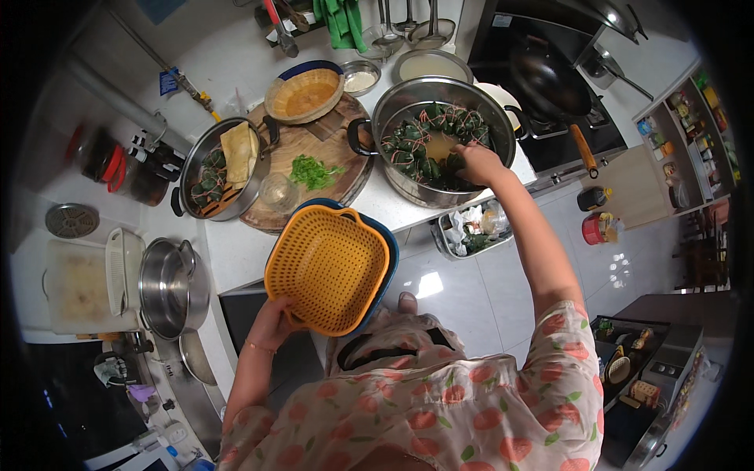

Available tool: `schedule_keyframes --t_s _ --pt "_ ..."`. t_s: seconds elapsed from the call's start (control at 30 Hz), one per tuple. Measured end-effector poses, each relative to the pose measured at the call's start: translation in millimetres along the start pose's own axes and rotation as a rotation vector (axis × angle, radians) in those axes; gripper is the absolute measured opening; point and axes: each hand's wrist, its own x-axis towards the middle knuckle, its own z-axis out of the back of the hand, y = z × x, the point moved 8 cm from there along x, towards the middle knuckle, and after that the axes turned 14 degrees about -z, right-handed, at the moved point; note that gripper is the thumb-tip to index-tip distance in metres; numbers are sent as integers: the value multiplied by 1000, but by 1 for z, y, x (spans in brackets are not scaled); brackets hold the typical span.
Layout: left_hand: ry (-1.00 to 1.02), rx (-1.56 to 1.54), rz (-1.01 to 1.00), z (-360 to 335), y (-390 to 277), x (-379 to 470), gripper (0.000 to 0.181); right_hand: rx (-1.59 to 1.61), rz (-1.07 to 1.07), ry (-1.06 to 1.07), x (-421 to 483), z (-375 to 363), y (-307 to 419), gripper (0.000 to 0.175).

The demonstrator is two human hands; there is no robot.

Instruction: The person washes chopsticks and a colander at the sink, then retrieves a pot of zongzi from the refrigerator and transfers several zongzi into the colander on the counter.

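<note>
My left hand (pixel 275 322) grips the near left corner of a yellow plastic colander basket (pixel 330 268). The basket is nested in a blue basin (pixel 386 288) and nothing lies in it. My right hand (pixel 480 163) reaches over the near right rim of a large two-handled steel pot (pixel 412 187). Around the pot's wall sit several leaf-wrapped zongzi (pixel 412 138), tied with pink string, with cloudy liquid in the middle. The right fingertips are down among the parcels at the right side; whether they hold one is hidden.
Left of the pot, a round wooden board (pixel 318 144) bears chopped greens (pixel 313 172), a glass (pixel 280 193) and a wicker basket (pixel 306 97). A steamer pot (pixel 250 197) holds more zongzi. A wok (pixel 548 82) sits on the stove. A waste bin (pixel 474 232) stands below the counter edge.
</note>
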Motion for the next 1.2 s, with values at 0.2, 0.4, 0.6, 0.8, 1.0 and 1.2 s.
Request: schedule_keyframes --t_s 0.2,0.4,0.6,0.8,1.0,1.2 --pt "127 136 19 -3 -1 66 41 -285 -54 242 53 -63 1 56" --pt "355 281 -207 0 -25 106 36 -260 -39 285 49 -42 0 54" --pt "125 -216 -164 -6 -67 107 35 522 -30 316 12 47 -9 50" --pt "255 -241 -289 -23 -92 111 40 1401 -99 556 -23 66 2 52" --pt "301 -253 -354 -50 -104 103 49 1930 35 739 -32 71 17 50" --pt "243 213 -648 -88 -120 94 50 940 -233 219 -7 47 -24 55"
